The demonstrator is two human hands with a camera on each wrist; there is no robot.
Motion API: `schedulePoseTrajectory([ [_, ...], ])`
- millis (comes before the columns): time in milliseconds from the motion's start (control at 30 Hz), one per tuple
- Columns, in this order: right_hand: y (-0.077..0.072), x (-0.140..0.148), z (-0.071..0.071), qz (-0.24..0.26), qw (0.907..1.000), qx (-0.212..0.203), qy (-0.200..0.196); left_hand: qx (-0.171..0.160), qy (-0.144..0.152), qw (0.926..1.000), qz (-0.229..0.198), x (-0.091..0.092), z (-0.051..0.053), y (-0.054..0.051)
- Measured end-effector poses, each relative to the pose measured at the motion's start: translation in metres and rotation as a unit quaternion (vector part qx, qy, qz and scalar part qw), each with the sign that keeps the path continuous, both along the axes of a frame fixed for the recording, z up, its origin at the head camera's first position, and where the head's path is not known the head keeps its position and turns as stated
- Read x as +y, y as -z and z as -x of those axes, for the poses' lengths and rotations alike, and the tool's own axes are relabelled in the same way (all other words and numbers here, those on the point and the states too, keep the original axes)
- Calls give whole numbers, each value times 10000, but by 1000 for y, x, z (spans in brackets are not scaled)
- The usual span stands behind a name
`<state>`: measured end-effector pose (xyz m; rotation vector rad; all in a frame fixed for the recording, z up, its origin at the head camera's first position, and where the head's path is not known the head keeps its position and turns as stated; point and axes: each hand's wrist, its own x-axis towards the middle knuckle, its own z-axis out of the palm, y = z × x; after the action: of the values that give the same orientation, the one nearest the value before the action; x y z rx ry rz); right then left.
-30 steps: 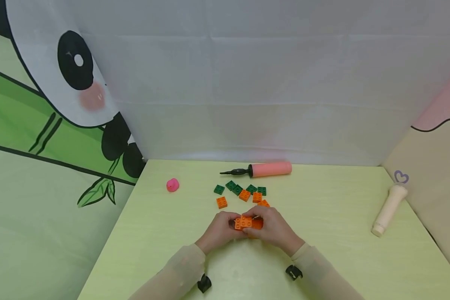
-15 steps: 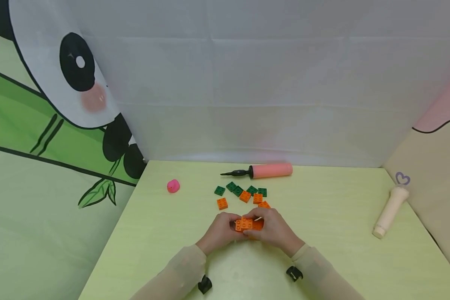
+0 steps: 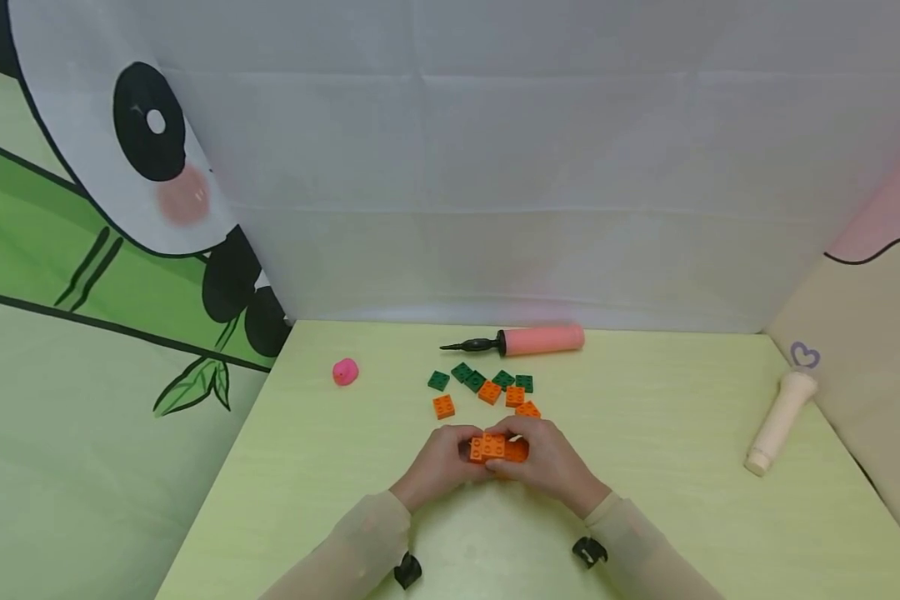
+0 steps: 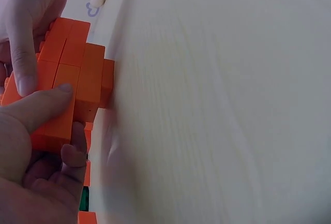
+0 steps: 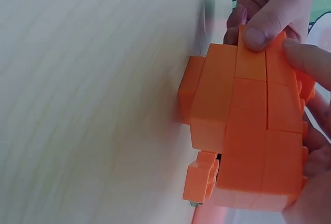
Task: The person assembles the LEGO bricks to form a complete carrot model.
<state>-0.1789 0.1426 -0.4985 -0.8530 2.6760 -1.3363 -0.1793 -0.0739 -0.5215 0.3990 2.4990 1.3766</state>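
Observation:
Between both hands is a block of joined orange toy bricks (image 3: 489, 447), stacked in stepped layers with studs on top. My left hand (image 3: 446, 460) grips its left end, the thumb (image 4: 44, 105) lying along the near side and the fingers curled underneath. From the other end my right hand (image 3: 543, 458) holds it, thumb on the near side and fingers at the far side. In the right wrist view the stepped underside of the brick block (image 5: 248, 125) shows close to the table. Parts of the block are hidden behind the fingers.
Loose orange bricks (image 3: 444, 407) and green bricks (image 3: 438, 380) lie just beyond the hands. Behind them lies a pink hand pump (image 3: 543, 340) with a black nozzle. A small pink toy (image 3: 345, 372) sits at left, a cream-coloured cylinder (image 3: 778, 423) at the right edge.
Both hands keep their hold on the orange brick block with almost no movement. The whole head view shifts very slightly.

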Motion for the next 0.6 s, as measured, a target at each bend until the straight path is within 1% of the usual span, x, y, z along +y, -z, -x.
schedulePoseTrajectory([
  [167,0,-2,0,-36,9999,135,9,52,-46,10000,-2,-1,1,0],
  [400,-1,-5,1,-44,9999,116,52,24,-85,9999,50,-7,1,-3],
  [600,-2,-8,2,-150,9998,125,39,-11,-121,9999,42,-9,0,-4],
])
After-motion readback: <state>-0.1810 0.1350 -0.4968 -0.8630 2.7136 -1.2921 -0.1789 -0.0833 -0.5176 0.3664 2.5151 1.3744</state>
